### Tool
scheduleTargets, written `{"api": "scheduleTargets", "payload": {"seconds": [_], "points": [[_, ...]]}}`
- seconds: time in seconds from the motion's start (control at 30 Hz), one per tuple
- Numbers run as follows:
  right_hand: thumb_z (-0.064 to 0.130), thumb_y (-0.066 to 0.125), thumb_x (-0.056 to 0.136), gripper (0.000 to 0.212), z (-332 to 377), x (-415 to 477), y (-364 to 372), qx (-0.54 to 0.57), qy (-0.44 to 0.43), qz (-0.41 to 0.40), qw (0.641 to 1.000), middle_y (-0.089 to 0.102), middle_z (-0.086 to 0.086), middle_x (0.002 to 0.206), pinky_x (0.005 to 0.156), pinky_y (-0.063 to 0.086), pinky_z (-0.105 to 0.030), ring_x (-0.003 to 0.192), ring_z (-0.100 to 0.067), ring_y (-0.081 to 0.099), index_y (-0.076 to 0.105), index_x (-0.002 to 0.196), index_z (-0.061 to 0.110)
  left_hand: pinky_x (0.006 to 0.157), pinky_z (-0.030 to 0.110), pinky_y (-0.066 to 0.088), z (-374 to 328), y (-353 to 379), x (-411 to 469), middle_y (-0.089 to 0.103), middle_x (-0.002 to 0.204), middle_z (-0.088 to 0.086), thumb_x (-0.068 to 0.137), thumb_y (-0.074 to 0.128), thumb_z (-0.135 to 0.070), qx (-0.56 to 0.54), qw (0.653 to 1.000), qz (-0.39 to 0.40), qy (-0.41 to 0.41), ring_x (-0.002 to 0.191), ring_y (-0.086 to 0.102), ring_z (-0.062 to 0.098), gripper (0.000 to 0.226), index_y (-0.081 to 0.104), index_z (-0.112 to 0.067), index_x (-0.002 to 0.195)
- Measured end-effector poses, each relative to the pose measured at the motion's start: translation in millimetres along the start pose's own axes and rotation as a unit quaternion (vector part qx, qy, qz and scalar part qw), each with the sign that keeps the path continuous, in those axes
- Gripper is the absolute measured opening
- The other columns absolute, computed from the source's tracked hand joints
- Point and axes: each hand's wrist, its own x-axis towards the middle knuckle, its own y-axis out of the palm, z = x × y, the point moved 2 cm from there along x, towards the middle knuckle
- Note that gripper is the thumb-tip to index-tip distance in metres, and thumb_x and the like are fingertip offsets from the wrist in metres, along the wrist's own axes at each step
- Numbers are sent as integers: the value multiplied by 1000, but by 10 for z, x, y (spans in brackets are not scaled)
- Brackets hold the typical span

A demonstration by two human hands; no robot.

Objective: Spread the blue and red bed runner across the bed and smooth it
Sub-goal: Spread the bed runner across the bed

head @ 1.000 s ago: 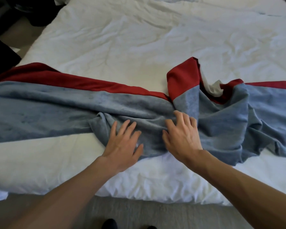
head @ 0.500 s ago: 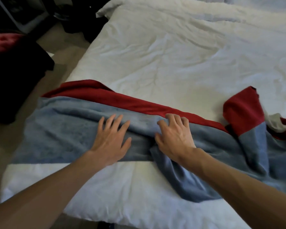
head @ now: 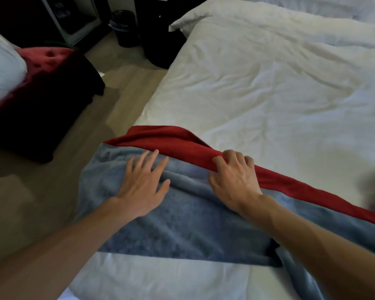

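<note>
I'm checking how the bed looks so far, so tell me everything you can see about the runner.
The runner is a soft, plush-looking cloth, blue-grey with a red band along its far edge. It lies across the foot of the white bed, its left end hanging over the side. Folds remain in the middle and lower right. The left hand rests flat on the blue; the right hand has curled fingers at the red band.

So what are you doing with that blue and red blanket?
A person is laying a bed runner across a white bed. The left hand presses flat on the blue part. The right hand has its fingers curled at the red edge. The stretch near the bed's side lies fairly flat; a fold remains by the right arm.
</note>
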Motion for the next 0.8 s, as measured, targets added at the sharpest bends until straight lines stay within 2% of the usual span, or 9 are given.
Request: {"api": "scheduleTargets", "payload": {"seconds": [0.2, 0.33, 0.47, 0.57, 0.63, 0.73, 0.8], "points": [[37, 35, 96, 37, 14, 422, 72, 27, 5, 58, 998, 52, -7, 124, 101, 32, -41, 113, -27, 48, 49, 123, 15, 110, 50, 24, 259, 76, 251, 26, 153, 15, 98, 37, -25, -36, 998, 0, -45, 139, 26, 32, 48, 33, -15, 145], [36, 35, 96, 38, -48, 661, 104, 36, -2, 82, 996, 54, -5, 124, 100, 33, -40, 112, -26, 50, 47, 126, 17, 106, 52, 31, 423, 61, 547, 34, 148, 18, 96, 41, -19, -43, 997, -21, -57, 134, 35, 34, 45, 40, -11, 141], [32, 36, 95, 36, -94, 930, 111, 51, 5, 103, 993, 57, -6, 120, 95, 36, -40, 108, -28, 52, 48, 125, 16, 112, 47, 24, 529, 68, 736, 27, 152, 13, 99, 34, -22, -77, 992, -19, -97, 139, 26, 27, 47, 33, -15, 145], [31, 37, 96, 34, -73, 1132, 154, 75, 21, 125, 989, 59, -7, 118, 93, 38, -41, 107, -29, 54, 51, 122, 14, 111, 45, 26, 624, 80, 800, 31, 150, 12, 99, 34, -21, -97, 990, -28, -103, 138, 28, 25, 45, 35, -15, 143], [31, 39, 97, 30, -28, 1239, 197, 86, 22, 134, 987, 62, -7, 114, 92, 40, -41, 106, -29, 56, 54, 117, 14, 107, 44, 33, 725, 65, 855, 38, 145, 11, 100, 34, -19, -116, 986, -42, -108, 132, 38, 25, 42, 40, -14, 141], [28, 44, 95, 24, 44, 1380, 234, 109, 36, 120, 986, 67, -6, 106, 85, 45, -39, 99, -30, 59, 60, 107, 14, 95, 41, 45, 943, 85, 1023, 54, 126, 7, 99, 38, -18, -134, 984, -58, -104, 112, 54, 23, 36, 50, -12, 133], [27, 48, 93, 21, 87, 1442, 273, 115, 42, 115, 986, 68, -7, 101, 80, 46, -38, 95, -31, 59, 62, 102, 14, 87, 39, 49, 1102, 123, 1150, 58, 115, 6, 99, 41, -18, -131, 985, -50, -101, 99, 59, 22, 33, 56, -11, 126]]}}
